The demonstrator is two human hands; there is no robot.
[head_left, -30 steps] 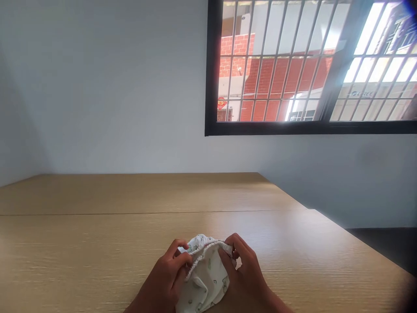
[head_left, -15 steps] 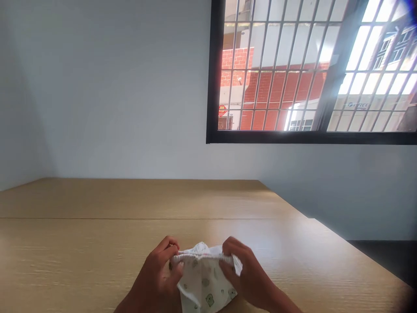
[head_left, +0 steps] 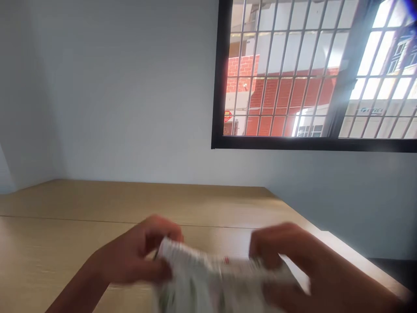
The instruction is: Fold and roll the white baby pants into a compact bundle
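Wooden tabletop (head_left: 97,202), left hand (head_left: 137,250) and right hand (head_left: 293,256) gripping blurred white cloth (head_left: 208,278)

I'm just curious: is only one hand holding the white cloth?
No, the left hand and the right hand both grip the blurred white cloth.

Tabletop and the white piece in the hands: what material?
The white piece looks like soft matte cloth, maybe cotton: it sags between the left hand and right hand, though blur hides the weave. The tabletop looks like wood-grain laminate or veneer with a satin sheen; solid wood can't be ruled out.
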